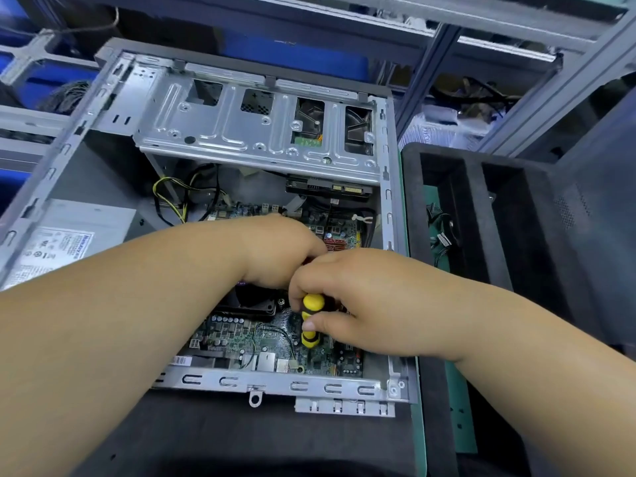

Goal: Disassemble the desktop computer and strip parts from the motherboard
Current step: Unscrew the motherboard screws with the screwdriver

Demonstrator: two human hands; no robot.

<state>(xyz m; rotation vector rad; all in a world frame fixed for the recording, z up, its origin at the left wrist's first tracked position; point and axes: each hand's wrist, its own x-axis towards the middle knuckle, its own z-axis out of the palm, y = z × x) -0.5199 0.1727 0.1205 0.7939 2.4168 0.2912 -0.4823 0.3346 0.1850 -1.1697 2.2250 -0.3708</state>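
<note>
Two hands, left (282,249) and right (347,294), one screwdriver (311,320), one open case (213,380), one motherboard (261,342), one power supply (69,235), one black tray (444,160).

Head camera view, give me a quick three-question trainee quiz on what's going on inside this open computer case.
1. True or false: the right hand grips a yellow-and-black screwdriver.
2. Where is the power supply? A) left side of the case B) in the foam tray
3. Fill in: the left hand is over the ____.

Key: 1 true; 2 A; 3 motherboard.
</note>
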